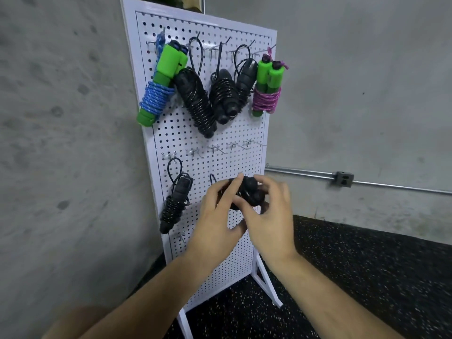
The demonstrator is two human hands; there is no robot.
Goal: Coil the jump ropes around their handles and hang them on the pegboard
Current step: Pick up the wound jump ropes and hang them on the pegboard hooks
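Grey wall (pixel 61 118) stands behind a white pegboard (pixel 244 128), and the floor (pixel 367 265) under it is black with small specks. Near the top of the pegboard hang a blue rope (pixel 156 94), two black ropes (pixel 195 99) and a pink rope (pixel 266 99). One more black rope (pixel 173 204) hangs low on the left side of the pegboard.

Both hands hold the rope (pixel 249 192) in front of the lower half of the pegboard. It is black and wound into a bundle. The left hand (pixel 217 216) has its fingers curled over the left side of the bundle. The right hand (pixel 271 216) pinches the right side with thumb and bent fingers. The hands cover much of the bundle, so which way its long side points is hard to tell.

A thin loop (pixel 212 178) sticks up from the left side of the bundle, by the left hand. A row of bare hooks (pixel 215 149) runs across the middle of the pegboard, above the loop and apart from it. The loop is not on a hook yet.

The next move looks like a lift: the loop has to go up and over a hook. The left hand is nearer the loop, so it may guide it while the right hand takes the weight
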